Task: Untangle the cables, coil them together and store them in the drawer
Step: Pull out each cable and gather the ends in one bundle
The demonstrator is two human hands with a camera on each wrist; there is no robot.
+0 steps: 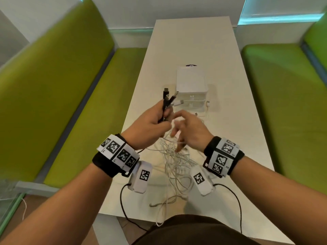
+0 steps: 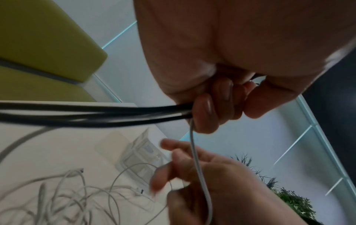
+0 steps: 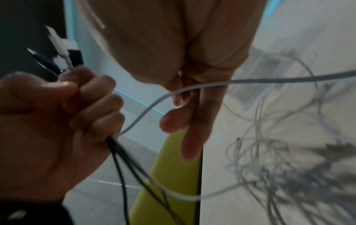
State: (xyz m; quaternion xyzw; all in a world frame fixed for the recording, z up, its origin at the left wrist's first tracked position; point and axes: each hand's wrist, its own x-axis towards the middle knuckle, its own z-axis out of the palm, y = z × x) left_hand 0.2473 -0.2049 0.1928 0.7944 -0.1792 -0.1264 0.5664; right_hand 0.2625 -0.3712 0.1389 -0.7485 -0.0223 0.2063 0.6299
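While sitting at the end of a long white table (image 1: 194,41), a person is working with both hands above a messy pile of wires. On the far left, a green bench (image 1: 53,85) is running along the table's side. The left hand (image 1: 150,124) is making a tight fist around a bunch of black cables (image 1: 165,101), and the plug ends are sticking up out of the top of the fist. In the right wrist view, that fist is also holding a few white plugs (image 3: 63,60) next to the black ones. One white cable (image 2: 196,159) is hanging down from the fist and crossing over to the right hand (image 1: 189,131). The fingers (image 3: 190,137) of the right hand are spread a little and mostly straight, and the white cable is running across them. I cannot tell if they are pinching it. Under both hands, the white cable pile (image 1: 175,167) is lying tangled on the table, with one end hanging over the near edge. Behind the hands, a small white drawer box (image 1: 192,85) is sitting on the table with its drawers looking closed. On the far right, another green bench (image 1: 283,103) is standing.
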